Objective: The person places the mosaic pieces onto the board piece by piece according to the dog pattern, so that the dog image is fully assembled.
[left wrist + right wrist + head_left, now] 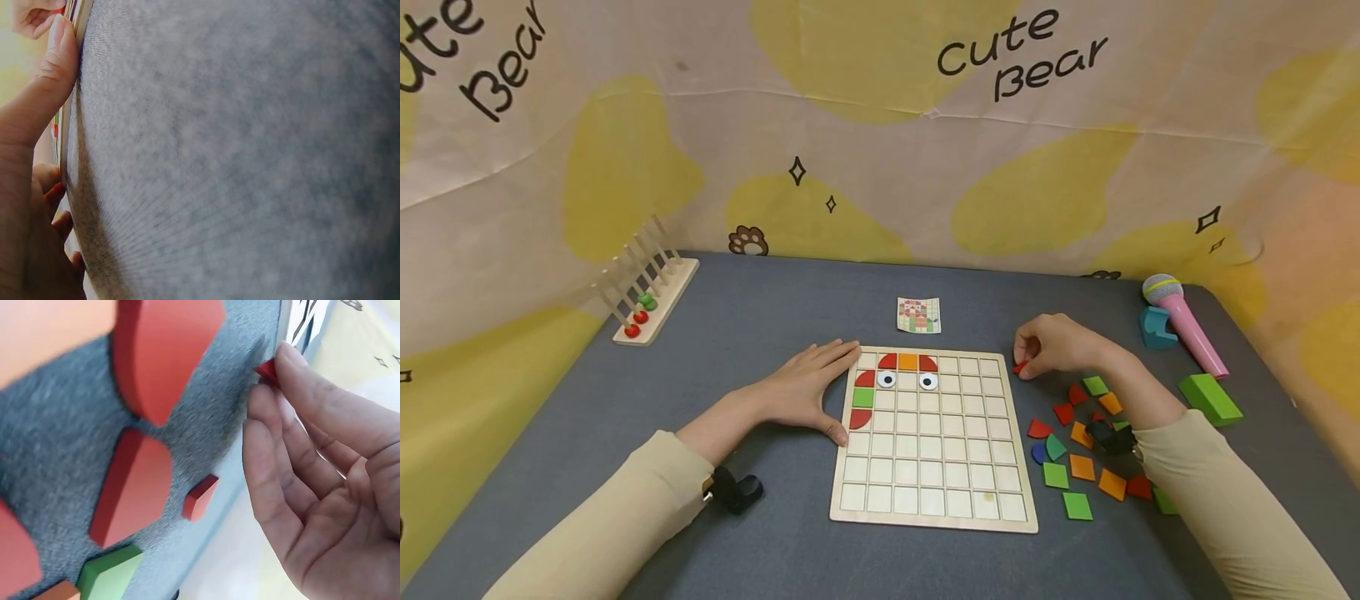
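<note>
A wooden grid board (pixel 919 475) lies flat on the grey table. Red quarter-round pieces, an orange square (pixel 907 362), a green square (pixel 862 397) and two googly-eye pieces (pixel 887 379) sit in its upper left cells. My left hand (pixel 797 387) rests at the board's left edge, fingers extended toward the upper corner, thumb lower down the side. Just off the board's upper right side, my right hand (pixel 1060 343) pinches a small red piece (pixel 267 370) between thumb and fingers. Its full shape is hidden by the fingertips. A small picture card (pixel 918 316) lies behind the board.
Loose red, orange, green and blue pieces (pixel 1082 467) are scattered right of the board, some under my right forearm. Farther right are a pink toy microphone (pixel 1197 333), a teal block (pixel 1157 328) and a green block (pixel 1210 399). A pegged wooden stand (pixel 658 304) stands back left.
</note>
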### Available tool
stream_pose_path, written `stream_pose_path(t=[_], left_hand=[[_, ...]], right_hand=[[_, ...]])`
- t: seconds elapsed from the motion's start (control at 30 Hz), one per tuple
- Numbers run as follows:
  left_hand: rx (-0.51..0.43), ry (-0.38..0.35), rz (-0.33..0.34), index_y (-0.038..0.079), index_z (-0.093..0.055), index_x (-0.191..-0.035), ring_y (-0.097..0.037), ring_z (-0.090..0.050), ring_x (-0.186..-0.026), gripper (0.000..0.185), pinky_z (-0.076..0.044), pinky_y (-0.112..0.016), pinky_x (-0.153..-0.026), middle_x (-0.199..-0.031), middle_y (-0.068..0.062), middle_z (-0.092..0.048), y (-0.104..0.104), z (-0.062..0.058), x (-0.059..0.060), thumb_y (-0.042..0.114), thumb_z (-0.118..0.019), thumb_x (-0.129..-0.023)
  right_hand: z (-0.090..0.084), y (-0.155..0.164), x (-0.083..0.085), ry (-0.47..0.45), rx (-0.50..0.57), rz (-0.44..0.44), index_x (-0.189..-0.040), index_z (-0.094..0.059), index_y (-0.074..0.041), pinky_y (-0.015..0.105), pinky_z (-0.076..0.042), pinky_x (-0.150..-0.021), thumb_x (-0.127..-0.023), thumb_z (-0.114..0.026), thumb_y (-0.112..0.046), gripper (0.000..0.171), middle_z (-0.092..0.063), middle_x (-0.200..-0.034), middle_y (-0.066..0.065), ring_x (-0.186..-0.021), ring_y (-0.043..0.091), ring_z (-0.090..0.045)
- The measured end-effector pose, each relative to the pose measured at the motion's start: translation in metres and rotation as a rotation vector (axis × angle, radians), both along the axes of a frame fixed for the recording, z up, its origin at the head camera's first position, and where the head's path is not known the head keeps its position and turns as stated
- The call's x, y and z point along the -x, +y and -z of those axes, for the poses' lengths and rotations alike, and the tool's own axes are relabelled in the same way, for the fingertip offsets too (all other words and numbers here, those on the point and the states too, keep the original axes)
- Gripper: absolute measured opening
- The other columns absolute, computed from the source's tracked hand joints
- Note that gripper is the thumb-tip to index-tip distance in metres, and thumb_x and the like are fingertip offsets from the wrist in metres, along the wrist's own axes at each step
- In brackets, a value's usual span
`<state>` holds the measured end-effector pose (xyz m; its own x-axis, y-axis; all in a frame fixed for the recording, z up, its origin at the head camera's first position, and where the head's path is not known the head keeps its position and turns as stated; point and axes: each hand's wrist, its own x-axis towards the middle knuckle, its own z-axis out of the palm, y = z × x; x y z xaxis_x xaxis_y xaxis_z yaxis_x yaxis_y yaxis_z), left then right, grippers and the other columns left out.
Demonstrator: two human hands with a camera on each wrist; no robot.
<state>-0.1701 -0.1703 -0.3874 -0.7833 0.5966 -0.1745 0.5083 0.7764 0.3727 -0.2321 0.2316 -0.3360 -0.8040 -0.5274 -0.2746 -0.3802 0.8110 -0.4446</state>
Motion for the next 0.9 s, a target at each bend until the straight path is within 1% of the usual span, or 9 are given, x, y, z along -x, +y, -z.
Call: stream_pose_path(t=[0.17, 0.37, 0.53, 0.73, 0.9], left_hand=[[-0.004, -0.009, -0.001, 0.014, -0.016, -0.16, -0.032, -0.011, -0.157, 0.128, -0.012, -0.058, -0.126, -0.169, -0.004, -0.014, 0.0, -0.002, 0.0, 0.07, -0.079, -0.063], [-0.009, -0.012, -0.004, 0.015, -0.016, -0.16, -0.032, -0.011, -0.157, 0.128, -0.012, -0.058, -0.126, -0.169, -0.004, -0.014, 0.001, -0.003, -0.001, 0.07, -0.079, -0.063], [-0.009, -0.009, -0.005, 0.015, -0.016, -0.16, -0.031, -0.011, -0.157, 0.128, -0.011, -0.058, -0.126, -0.169, -0.004, -0.014, 0.0, -0.002, -0.001, 0.07, -0.08, -0.063], [0.002, -0.011, -0.009, 0.016, -0.014, -0.16, -0.03, -0.01, -0.157, 0.129, -0.011, -0.057, -0.127, -0.169, -0.003, -0.012, 0.0, 0.0, 0.001, 0.07, -0.079, -0.063], [-0.005, -0.008, -0.003, 0.016, -0.015, -0.16, -0.032, -0.011, -0.157, 0.129, -0.012, -0.058, -0.126, -0.169, -0.004, -0.013, 0.0, -0.001, -0.001, 0.07, -0.08, -0.063]], right_hand=[[-0.004, -0.009, -0.004, 0.031, 0.056, 0.013, -0.082, -0.07, -0.014, 0.025, -0.042, -0.061, -0.08, -0.081, -0.015, 0.012, -0.06, -0.072, 0.001, -0.067, 0.015, -0.051], [-0.006, -0.025, -0.008, 0.062, 0.11, 0.021, -0.082, -0.072, -0.015, 0.024, -0.045, -0.06, -0.079, -0.083, -0.016, 0.011, -0.065, -0.073, 0.0, -0.067, 0.014, -0.055], [-0.005, -0.043, -0.011, 0.037, 0.157, 0.031, -0.084, -0.073, -0.014, 0.024, -0.046, -0.059, -0.079, -0.082, -0.013, 0.011, -0.068, -0.076, 0.001, -0.069, 0.014, -0.057], [-0.005, -0.066, -0.013, 0.048, 0.241, 0.045, -0.088, -0.074, -0.014, 0.024, -0.051, -0.065, -0.078, -0.083, -0.012, 0.013, -0.072, -0.079, 0.001, -0.073, 0.013, -0.063], [-0.002, -0.085, -0.014, 0.029, 0.312, 0.045, -0.088, -0.074, -0.013, 0.025, -0.054, -0.068, -0.076, -0.084, -0.012, 0.016, -0.074, -0.08, 0.001, -0.073, 0.011, -0.066]])
